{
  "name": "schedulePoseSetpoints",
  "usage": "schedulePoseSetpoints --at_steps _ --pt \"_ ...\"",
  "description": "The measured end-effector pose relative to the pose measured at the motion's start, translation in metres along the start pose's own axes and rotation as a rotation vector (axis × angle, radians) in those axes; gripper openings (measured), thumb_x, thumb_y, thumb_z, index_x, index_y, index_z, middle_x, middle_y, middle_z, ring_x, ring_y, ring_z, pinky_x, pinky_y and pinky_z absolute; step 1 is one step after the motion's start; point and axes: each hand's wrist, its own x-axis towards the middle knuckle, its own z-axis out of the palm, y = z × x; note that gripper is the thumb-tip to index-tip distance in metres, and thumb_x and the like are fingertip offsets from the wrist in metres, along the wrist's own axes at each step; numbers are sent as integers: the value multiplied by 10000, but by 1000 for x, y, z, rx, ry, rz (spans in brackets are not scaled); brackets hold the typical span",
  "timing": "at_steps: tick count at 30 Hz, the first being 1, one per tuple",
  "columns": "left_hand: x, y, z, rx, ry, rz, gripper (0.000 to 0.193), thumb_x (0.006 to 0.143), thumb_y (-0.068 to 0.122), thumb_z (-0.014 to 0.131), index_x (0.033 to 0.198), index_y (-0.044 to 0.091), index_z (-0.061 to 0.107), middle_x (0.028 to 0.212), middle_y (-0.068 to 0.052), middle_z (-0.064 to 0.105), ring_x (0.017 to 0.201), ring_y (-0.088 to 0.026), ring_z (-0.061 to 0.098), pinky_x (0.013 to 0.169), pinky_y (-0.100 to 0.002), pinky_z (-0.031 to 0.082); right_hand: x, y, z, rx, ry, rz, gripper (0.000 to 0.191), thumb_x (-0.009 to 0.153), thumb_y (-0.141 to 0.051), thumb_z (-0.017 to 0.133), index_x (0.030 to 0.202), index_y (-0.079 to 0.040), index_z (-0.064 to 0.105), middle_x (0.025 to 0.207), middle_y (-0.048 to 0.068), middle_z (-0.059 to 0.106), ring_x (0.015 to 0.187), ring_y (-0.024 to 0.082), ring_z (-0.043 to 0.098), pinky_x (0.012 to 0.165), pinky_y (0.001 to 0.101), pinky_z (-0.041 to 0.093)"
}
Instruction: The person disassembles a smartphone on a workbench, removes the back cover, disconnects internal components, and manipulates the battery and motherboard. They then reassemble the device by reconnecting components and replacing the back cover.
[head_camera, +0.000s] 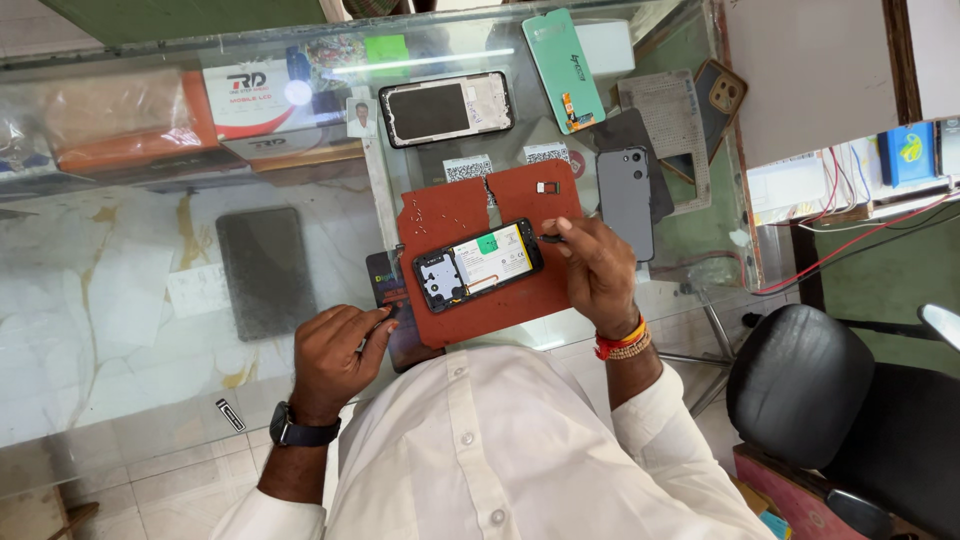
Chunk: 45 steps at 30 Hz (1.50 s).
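The opened phone (478, 264) lies back-up, innards showing, on a red work mat (470, 205) at centre. At its three o'clock the right hand (598, 268) pinches a thin dark tool (551, 238) against its edge. At seven o'clock the left hand (338, 352) is curled around a small tool (385, 318). A grey back cover (625, 200) lies at two o'clock.

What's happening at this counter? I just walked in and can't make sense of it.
A person in a white shirt works on an opened phone lying back-off on a red mat on a glass counter. The right hand holds a thin dark tool at the phone's right end. The left hand rests near the mat's lower left corner, gripping something small. A grey back cover and a phone frame lie nearby.
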Motion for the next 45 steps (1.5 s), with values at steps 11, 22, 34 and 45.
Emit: schedulePoseSetpoints --at_steps 11,22,34,45 --pt "1 2 -2 13 -8 -4 118 843 56 811 888 -16 730 723 -104 677 638 -239 652 572 -346 499 -2 0 14 -10 -5 39 459 991 95 645 1401 -102 583 1091 126 732 934 220 729 763 307 606" --pt "0 1 -2 28 13 -10 125 851 68 815 887 -11 726 723 -101 676 650 -242 656 578 -350 502 2 -2 15 -34 41 61 435 992 49 697 1385 -92 573 1041 122 705 949 213 684 788 324 584" --pt "4 7 -3 14 4 15 111 847 40 796 904 -22 724 764 -120 693 676 -257 669 608 -357 523 10 -18 15 -38 82 46 473 947 131 660 1369 -69 588 1051 115 672 915 220 661 768 326 553" --pt "10 11 -2 5 -6 -30 110 805 30 788 871 -27 720 750 -123 702 627 -256 663 567 -355 515 13 -21 11 -9 50 65 555 924 115 616 1450 -34 523 1053 88 691 967 241 674 866 386 542"
